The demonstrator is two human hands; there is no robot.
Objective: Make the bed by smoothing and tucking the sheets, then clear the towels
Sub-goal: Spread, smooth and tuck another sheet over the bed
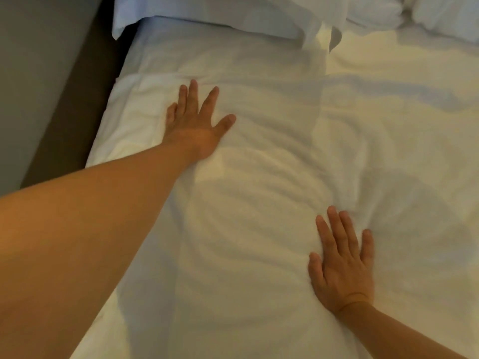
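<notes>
Left arm (85,229), nearest the camera, reaches diagonally across the sheet (259,203) of the bed. Left hand (193,125) lies palm down on the sheet near the bed's left edge, fingers (193,97) straight and spread, gripping nothing. Right hand (342,265) presses flat on the sheet lower and to the right, fingers straight and slightly apart, also holding nothing. Curved wrinkles run across the sheet between the two hands. Pillows (220,14) lie along the head of the bed. Dark floor (72,120) borders the left side.
</notes>
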